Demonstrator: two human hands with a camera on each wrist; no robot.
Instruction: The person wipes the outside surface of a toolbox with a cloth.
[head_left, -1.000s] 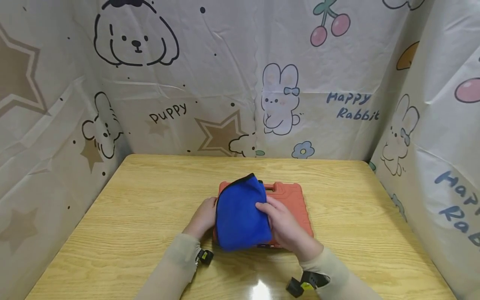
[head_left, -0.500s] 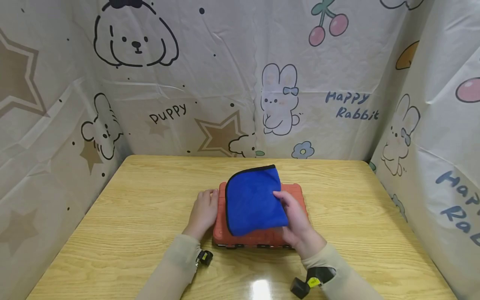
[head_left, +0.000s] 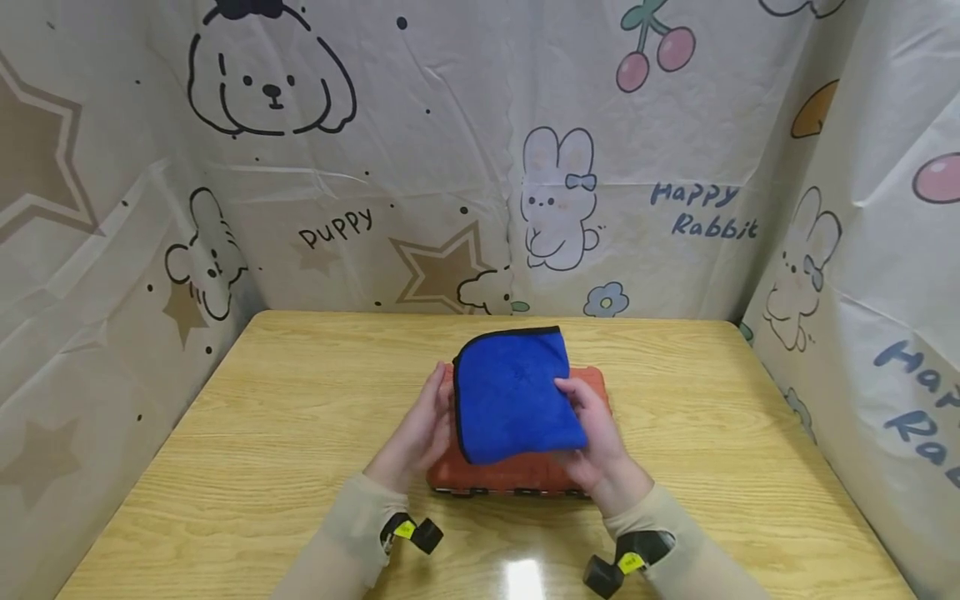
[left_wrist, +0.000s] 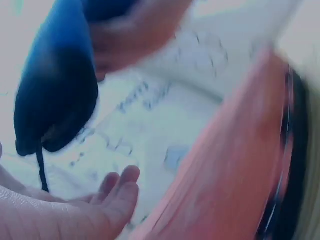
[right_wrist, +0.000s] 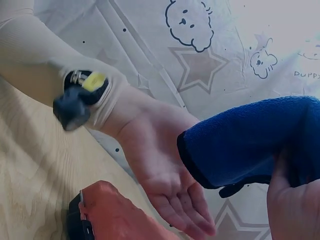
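A folded blue cloth (head_left: 517, 400) with a black edge is held above an orange-red case (head_left: 495, 478) in the head view. My right hand (head_left: 600, 442) pinches the cloth at its right side, thumb on top. At the cloth's left edge is my left hand (head_left: 414, 429), palm turned toward it. The right wrist view shows the left hand (right_wrist: 167, 160) with extended fingers, holding nothing; the cloth (right_wrist: 240, 142) hangs beside it. In the left wrist view the case's side (left_wrist: 225, 165) rises at the right and the cloth (left_wrist: 60, 85) at the upper left.
The case lies on a light wooden table (head_left: 300, 383). Black latches (head_left: 528, 492) line its near edge. A patterned curtain (head_left: 420, 167) stands behind the table and at both sides. Each wrist wears a small black camera (head_left: 427, 535).
The right hand has raised the cloth and shifted it rightward and away. My left hand has left the case's left side, turned its palm inward and come up near the cloth.
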